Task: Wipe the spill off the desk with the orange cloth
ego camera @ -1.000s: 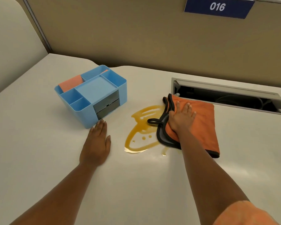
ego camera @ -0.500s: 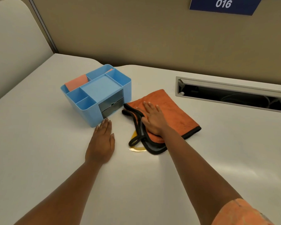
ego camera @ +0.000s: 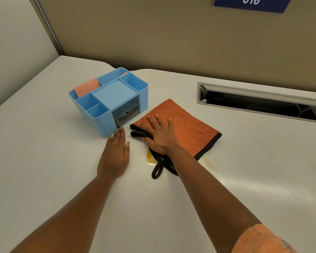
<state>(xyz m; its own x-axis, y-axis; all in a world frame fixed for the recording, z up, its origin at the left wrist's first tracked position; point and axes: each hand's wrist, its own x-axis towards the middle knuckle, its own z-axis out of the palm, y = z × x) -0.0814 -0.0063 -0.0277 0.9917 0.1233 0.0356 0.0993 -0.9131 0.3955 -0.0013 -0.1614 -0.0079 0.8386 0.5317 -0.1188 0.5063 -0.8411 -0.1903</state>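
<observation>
An orange cloth with black edging lies flat on the white desk, right of the blue organizer. My right hand presses flat on the cloth's left part, fingers spread. A small patch of amber spill shows at the cloth's near-left edge, beside a black loop, and a faint streak lies near its front corner. The cloth hides the rest of the spill area. My left hand rests flat on the bare desk just left of the spill, holding nothing.
A blue desk organizer with compartments and a small drawer stands just left of the cloth, its corner near my left fingertips. An open cable slot is set into the desk at the back right. Partition walls rise behind.
My right hand has slid the cloth leftward over the spill, from near the cable slot to beside the organizer. Most of the amber puddle is now covered or gone. My left hand stayed put.
</observation>
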